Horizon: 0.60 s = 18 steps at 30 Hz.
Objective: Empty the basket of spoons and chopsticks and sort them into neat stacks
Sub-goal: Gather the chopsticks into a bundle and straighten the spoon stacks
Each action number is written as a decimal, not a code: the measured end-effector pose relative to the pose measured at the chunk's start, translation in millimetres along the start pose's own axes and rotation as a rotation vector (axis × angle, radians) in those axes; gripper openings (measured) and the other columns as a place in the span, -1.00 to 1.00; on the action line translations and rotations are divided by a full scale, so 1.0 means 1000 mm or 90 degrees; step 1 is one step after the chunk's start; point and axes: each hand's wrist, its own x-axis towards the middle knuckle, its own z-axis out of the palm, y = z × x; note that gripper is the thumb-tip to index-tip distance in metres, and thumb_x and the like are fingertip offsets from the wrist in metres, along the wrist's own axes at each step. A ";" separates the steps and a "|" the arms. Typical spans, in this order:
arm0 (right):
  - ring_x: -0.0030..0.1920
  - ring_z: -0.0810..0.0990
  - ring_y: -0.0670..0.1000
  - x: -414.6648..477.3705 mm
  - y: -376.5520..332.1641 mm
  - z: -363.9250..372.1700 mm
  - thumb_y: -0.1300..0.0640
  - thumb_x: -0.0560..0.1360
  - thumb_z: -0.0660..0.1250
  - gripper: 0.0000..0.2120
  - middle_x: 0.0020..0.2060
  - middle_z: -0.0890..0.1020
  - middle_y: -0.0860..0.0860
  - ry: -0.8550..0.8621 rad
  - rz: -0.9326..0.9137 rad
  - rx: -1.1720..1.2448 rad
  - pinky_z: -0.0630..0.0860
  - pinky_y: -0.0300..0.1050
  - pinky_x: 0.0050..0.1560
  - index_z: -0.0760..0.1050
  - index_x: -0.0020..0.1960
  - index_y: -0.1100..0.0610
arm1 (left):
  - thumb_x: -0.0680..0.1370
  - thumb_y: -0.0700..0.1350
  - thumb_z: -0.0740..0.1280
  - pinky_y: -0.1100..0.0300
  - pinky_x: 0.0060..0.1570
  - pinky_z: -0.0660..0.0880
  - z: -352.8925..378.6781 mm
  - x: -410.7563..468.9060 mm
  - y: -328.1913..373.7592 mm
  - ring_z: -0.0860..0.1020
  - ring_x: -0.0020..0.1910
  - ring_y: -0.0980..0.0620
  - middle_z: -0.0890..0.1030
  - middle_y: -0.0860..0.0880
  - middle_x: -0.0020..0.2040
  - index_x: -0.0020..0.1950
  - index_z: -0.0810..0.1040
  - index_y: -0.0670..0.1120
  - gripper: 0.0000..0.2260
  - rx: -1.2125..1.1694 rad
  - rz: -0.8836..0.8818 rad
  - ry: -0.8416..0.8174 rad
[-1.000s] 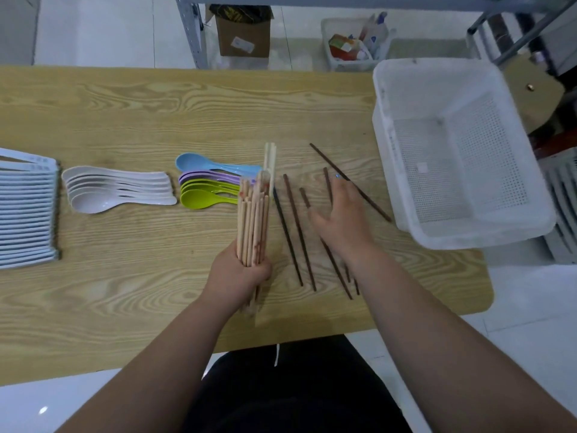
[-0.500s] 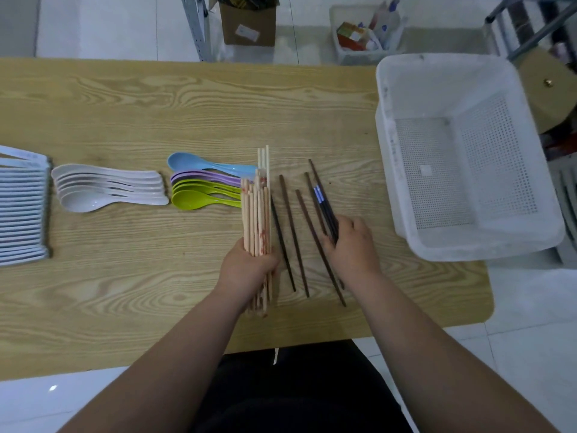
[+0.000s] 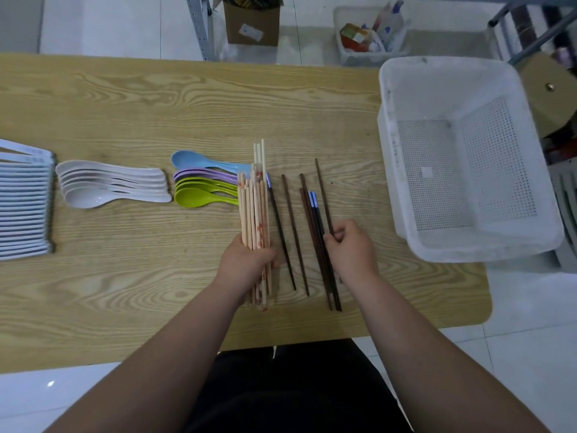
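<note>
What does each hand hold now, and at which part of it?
The left hand grips the bundle of pale chopsticks around its lower half. The right hand pinches a few dark chopsticks near their middle.

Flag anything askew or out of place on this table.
The dark chopsticks are not yet a stack: two lie apart and slanted beside the pale chopstick bundle in the left hand, the rest fan out from the right hand. A few pale sticks poke past the bundle's far end.
</note>
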 end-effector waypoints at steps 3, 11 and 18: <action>-0.15 0.56 -0.03 -0.011 -0.014 0.007 0.08 0.53 0.38 -0.90 -0.21 0.54 -0.12 -0.026 -0.062 -0.024 0.49 -0.08 -0.13 0.51 0.02 0.06 | 0.37 -0.22 0.46 0.19 -0.28 0.53 -0.008 0.001 -0.007 0.67 -0.29 0.07 0.69 -0.06 -0.18 0.02 0.61 -0.07 -0.75 -0.028 0.009 0.007; -0.04 0.58 0.10 -0.013 -0.035 0.034 0.04 0.54 0.37 -0.89 -0.02 0.59 0.03 -0.076 -0.100 -0.114 0.55 0.00 -0.03 0.48 0.01 0.03 | 0.23 -0.06 0.43 -0.11 -0.04 0.65 -0.023 0.001 -0.014 0.69 -0.16 -0.11 0.70 -0.09 -0.21 0.01 0.60 -0.11 -0.63 -0.030 0.008 0.016; 0.03 0.60 0.11 -0.016 -0.047 0.047 0.02 0.53 0.39 -0.80 0.00 0.64 0.04 -0.086 -0.112 -0.122 0.51 -0.06 -0.05 0.53 0.08 0.10 | 0.24 -0.11 0.44 -0.23 -0.01 0.64 -0.032 -0.003 -0.022 0.70 -0.12 -0.16 0.70 -0.08 -0.23 0.03 0.58 -0.10 -0.63 -0.068 0.007 0.015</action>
